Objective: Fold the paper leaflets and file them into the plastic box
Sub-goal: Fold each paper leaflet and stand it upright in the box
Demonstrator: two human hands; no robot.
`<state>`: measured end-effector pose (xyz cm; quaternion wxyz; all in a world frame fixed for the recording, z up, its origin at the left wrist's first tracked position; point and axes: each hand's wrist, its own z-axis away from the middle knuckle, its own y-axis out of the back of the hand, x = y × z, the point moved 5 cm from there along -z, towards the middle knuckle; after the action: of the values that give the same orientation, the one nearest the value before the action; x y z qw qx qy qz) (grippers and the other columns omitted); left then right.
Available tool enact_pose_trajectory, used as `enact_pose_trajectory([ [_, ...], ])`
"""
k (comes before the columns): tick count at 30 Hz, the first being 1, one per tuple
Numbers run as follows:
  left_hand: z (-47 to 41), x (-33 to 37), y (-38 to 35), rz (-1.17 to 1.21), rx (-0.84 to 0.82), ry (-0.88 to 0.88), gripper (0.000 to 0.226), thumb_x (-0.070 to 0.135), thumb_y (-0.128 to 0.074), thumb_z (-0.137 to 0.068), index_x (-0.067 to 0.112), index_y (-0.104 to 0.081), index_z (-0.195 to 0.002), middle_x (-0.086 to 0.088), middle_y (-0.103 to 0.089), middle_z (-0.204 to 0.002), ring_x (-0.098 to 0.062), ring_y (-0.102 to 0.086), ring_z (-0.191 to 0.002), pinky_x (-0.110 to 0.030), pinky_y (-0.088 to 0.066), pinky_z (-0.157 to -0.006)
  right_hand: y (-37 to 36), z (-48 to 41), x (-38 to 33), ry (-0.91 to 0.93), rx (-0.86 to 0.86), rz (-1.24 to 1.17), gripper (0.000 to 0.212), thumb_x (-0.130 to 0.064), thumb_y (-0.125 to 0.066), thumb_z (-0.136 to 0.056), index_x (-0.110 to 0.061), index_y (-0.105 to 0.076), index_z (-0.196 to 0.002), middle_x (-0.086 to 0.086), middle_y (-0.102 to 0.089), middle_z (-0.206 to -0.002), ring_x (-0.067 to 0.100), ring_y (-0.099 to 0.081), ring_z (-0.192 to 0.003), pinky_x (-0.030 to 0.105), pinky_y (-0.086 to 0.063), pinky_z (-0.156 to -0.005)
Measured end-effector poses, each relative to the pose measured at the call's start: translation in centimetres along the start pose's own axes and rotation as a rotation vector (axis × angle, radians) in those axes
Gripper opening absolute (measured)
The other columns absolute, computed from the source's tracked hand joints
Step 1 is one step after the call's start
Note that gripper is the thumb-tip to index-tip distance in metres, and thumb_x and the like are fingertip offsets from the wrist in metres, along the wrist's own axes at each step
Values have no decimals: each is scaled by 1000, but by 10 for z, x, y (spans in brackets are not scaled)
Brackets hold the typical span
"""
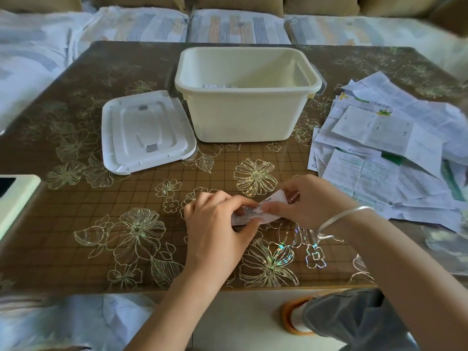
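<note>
Counter: brown cover with a gold flower print and a grid pattern.
- Far left edge: pale device with a dark screen, partly out of view.
- Left of centre: white lid, lying flat, just beside the box.
- Near edge, centre: left hand, fingers curled, pinching the left end of a small folded leaflet low over the counter.
- Rear centre: cream plastic box, upright and uncovered, with one printed slip visible inside at its near wall.
- Right of the leaflet: right hand, thumb and fingers gripping the leaflet's right end; thin bracelet on the wrist.
- Far right: loose pile of unfolded leaflets, overlapping, well apart from the box.
</note>
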<state>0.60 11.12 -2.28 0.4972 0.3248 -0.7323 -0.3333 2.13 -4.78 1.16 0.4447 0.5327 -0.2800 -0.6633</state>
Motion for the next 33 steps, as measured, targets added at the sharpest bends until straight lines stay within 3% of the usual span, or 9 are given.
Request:
enact_pose_trajectory([
  [5, -3, -1, -1, 1, -16, 6, 26, 57, -68, -75, 42, -68, -95, 20, -55, -83, -11, -47, -87, -29, -15, -70, -13, 33, 6, -9, 166, -604, 35, -45, -46, -91, -26, -75, -90, -3, -74, -85, 11, -69, -77, 21, -54, -66],
  [7, -4, -1, -2, 6, -12, 4, 33, 64, -58, -73, 38, -69, -90, 18, -55, -82, -13, -46, -85, -30, -13, -68, -25, 40, 6, 103, 264, -548, 23, -35, -52, -94, -34, -75, -95, -6, -74, -89, 15, -68, -85, 36, -55, -77],
  [11, -5, -3, 0, 26, -31, 6, 44, 67, -45, -71, 37, -70, -92, 17, -58, -81, -12, -47, -85, -30, -16, -69, -38, 46, 2, 386, 482, -267, 26, -19, -56, -88, -29, -73, -106, -20, -68, -107, -1, -58, -109, 30, -49, -92],
  [14, -6, -8, 4, 65, -95, -18, 28, 51, -64, -78, 36, -67, -102, 20, -58, -87, -11, -50, -91, -30, -26, -77, -47, 44, 3, 471, 475, -116, 34, -15, -54, -88, -29, -69, -115, -22, -64, -118, 5, -51, -123, 41, -46, -95],
  [18, -5, -17, 13, 219, -223, -22, 52, 45, -71, -76, 37, -55, -125, 25, -56, -115, 4, -54, -100, -20, -32, -95, -52, 44, 3, 511, 446, 5, 48, -7, -51, -81, -29, -66, -121, -21, -60, -126, 11, -47, -128, 41, -43, -98],
  [22, -6, -27, 21, 336, -159, -2, 21, 37, -69, -80, 33, -68, -100, 20, -53, -120, 0, -60, -96, -7, -37, -85, -50, 43, 2, 488, 424, 19, 47, -14, -45, -81, -31, -66, -119, -22, -61, -123, 10, -49, -127, 39, -43, -98],
  [27, 2, -27, 14, 95, -58, -48, 17, 44, -66, -78, 33, -70, -91, 16, -57, -109, -6, -48, -99, -25, -29, -88, -46, 42, 6, 442, 343, -96, 37, -26, -45, -86, -36, -68, -113, -24, -62, -121, 3, -47, -127, 38, -41, -102],
  [30, 3, -27, 14, 53, -46, -48, 22, 51, -62, -77, 36, -67, -92, 17, -55, -109, -5, -42, -100, -27, -25, -83, -32, 36, 12, 254, 366, -374, 26, -25, -54, -89, -41, -70, -101, -20, -67, -107, 0, -61, -99, 25, -51, -86],
  [33, 2, -26, 14, 44, -45, -37, 23, 52, -61, -77, 36, -68, -92, 16, -55, -109, -7, -43, -103, -25, -21, -81, -22, 21, 10, 33, 469, -312, 10, -28, -62, -88, -36, -68, -90, -15, -68, -81, 6, -61, -69, 26, -51, -65],
])
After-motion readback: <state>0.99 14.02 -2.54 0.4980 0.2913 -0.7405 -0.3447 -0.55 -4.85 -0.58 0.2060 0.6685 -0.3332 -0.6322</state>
